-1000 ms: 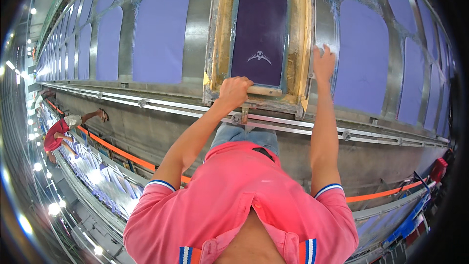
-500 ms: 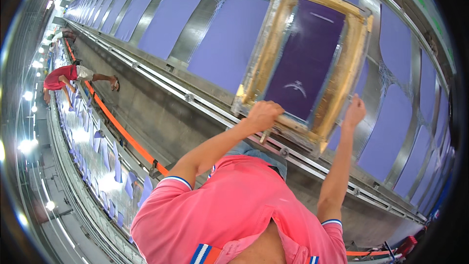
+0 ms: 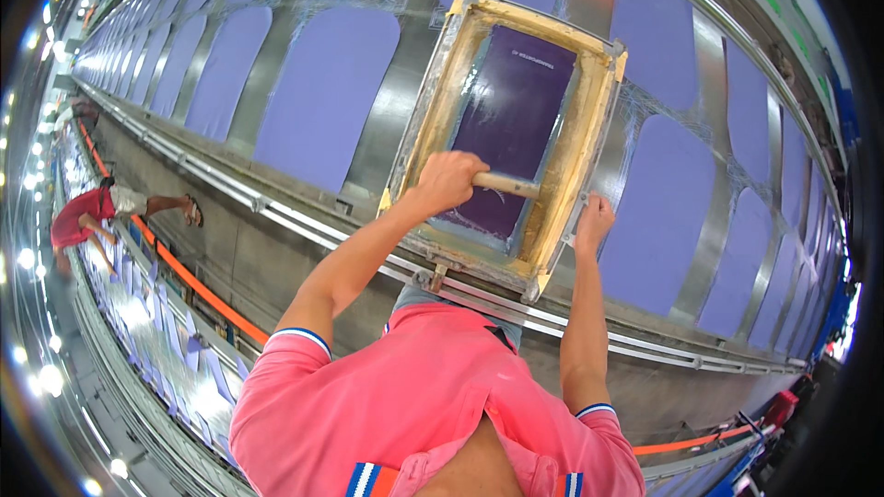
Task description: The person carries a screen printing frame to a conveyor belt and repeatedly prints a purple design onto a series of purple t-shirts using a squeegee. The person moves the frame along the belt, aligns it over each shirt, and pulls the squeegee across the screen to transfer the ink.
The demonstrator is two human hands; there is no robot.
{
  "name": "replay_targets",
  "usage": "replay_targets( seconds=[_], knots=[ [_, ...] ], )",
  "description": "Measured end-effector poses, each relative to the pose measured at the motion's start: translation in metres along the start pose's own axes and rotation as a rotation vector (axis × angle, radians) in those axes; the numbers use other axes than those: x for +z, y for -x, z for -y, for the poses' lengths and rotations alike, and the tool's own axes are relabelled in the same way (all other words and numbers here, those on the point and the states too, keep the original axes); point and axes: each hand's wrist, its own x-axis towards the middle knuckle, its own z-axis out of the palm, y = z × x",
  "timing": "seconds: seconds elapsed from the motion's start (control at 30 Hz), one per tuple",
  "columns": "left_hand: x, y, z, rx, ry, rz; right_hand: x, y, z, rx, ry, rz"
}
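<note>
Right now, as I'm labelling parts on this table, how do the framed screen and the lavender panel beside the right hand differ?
The framed screen has a yellowish border around a dark purple middle; the lavender panel is one plain colour. The screen's corners are squared, while the panel's upper corners are rounded. The left hand holds a wooden bar over the screen; no hand holds the panel. Both lie on the long metal table.

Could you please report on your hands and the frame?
Left hand gripping wooden bar; right hand at right edge of frame. Frame among purple panels. No obstruction visible.
</note>
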Motion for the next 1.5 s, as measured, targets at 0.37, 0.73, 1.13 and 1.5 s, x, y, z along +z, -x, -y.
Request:
replay_targets(
  seconds=[0.37,0.73,1.13,1.5],
  knots=[
    [-0.018,-0.242,0.091,0.161,-0.325,0.042,0.008,-0.003,0.001,-0.079,0.337,-0.067],
    [0.002,-0.106,0.054,-0.457,-0.182,0.013,0.003,0.007,0.019,-0.060,0.378,-0.080],
    [0.031,0.099,-0.034,-0.017,-0.087,0.037,0.007,-0.003,0.017,-0.048,0.471,-0.045],
    [0.061,0.042,0.008,0.154,-0.158,-0.069,0.006,0.000,0.025,-0.002,0.510,-0.006]
  ],
)
